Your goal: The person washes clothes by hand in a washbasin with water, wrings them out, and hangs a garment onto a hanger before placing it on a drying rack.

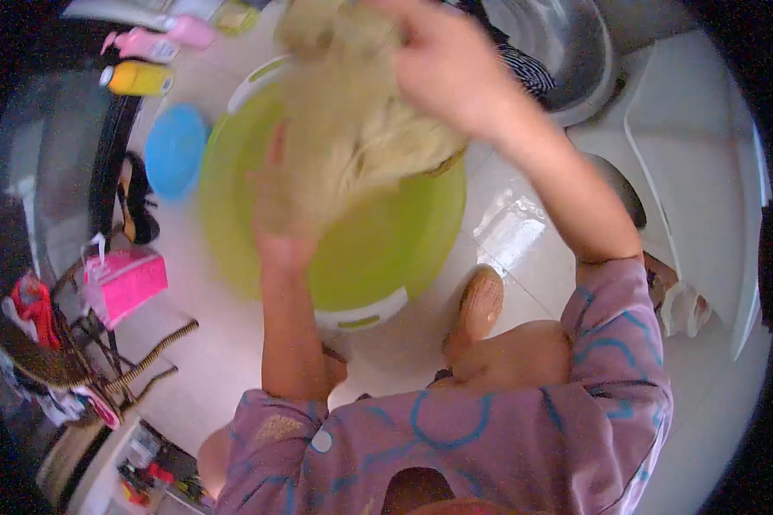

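A yellowish-beige cloth (378,142), blurred by motion and bunched up, is held over a round lime-green tub (223,232). My right hand (447,73) grips its upper part with the fingers closed. Against the lower left of the cloth is my left hand (285,215); its fingers are smeared by motion and partly covered by the fabric, so their closure is unclear. Greenish liquid seems to lie in the tub, which has white handles at its rim.
A metal basin (567,51) with dark and striped fabric stands at the upper right. Left of the tub are a blue basin (177,153), a yellow bottle (142,78) and a pink pump bottle (146,45). A rack with a pink box (133,279) stands lower left. My sandalled foot (479,300) is near the tub.
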`<state>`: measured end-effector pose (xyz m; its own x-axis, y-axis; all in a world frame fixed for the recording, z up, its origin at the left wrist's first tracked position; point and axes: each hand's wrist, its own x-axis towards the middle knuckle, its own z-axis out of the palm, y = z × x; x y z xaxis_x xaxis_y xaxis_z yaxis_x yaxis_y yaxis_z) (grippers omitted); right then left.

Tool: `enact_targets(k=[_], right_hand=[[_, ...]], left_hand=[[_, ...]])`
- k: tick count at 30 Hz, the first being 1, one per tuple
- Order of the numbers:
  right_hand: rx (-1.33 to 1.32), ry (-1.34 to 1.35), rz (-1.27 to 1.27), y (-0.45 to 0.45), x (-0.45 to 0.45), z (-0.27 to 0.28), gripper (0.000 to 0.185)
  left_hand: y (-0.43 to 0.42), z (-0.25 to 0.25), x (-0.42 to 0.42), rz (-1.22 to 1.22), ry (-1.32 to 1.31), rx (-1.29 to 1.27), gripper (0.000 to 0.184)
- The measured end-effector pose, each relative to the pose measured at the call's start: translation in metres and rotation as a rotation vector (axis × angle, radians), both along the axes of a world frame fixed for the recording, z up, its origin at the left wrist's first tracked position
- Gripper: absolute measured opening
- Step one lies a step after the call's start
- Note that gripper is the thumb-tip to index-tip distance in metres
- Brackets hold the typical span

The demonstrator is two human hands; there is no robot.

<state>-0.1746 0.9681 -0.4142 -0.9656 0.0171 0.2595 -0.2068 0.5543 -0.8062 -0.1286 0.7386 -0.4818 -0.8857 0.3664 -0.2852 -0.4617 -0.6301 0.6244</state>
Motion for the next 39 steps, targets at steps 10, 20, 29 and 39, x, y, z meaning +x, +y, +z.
enact_targets(k=[10,20,29,39], right_hand=[[0.229,-0.31,0.447,-0.082,0.022,-0.152,0.049],[-0.101,-0.8,0.296,-0.098,0.023,-0.183,0.04],[-0.282,-0.638,0.505,-0.066,-0.004,-0.091,0.028],[0.067,-0.358,0.286,-0.043,-0.017,-0.063,0.034]], left_hand=[[-0.036,-0.102,0.008,0.104,-0.445,-0.036,0.041],[-0.027,-0.157,-0.005,0.09,-0.52,-0.262,0.033],[-0.037,-0.082,0.021,0.35,0.348,-1.135,0.069],[-0.055,-0.017,-0.009,0.132,0.067,-0.599,0.028]])
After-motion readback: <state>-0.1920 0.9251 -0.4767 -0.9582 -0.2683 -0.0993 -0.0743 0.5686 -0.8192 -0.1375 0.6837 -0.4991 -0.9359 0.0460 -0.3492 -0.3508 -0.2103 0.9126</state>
